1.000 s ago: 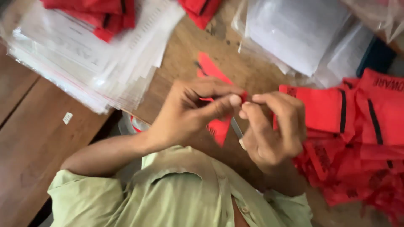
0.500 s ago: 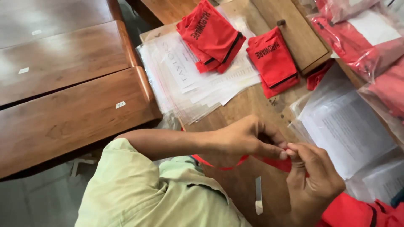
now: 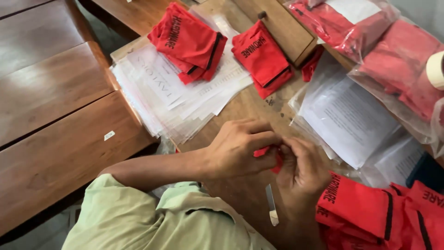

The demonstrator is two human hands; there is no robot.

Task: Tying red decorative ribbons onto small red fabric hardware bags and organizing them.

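Note:
My left hand [image 3: 240, 146] and my right hand [image 3: 303, 171] meet over the wooden table [image 3: 245, 111], both pinching a small red piece of fabric [image 3: 270, 156] between their fingertips. Most of that fabric is hidden by the fingers. A thin pale blade-like tool [image 3: 272, 206] lies on the table just below the hands. A heap of red pouches with black zips [image 3: 384, 217] sits right of my right hand.
Two red pouches [image 3: 189, 41] [image 3: 263, 58] lie on a stack of clear plastic sleeves with paper [image 3: 171, 92] at the back. More sleeves with printed sheets [image 3: 347, 120] and bagged red fabric [image 3: 397, 60] lie at right. Wooden benches [image 3: 60, 115] stand left.
The view has swung left and up, bringing the back pouches and benches into sight. The red piece is now bunched smaller between my fingertips. My hands stay together.

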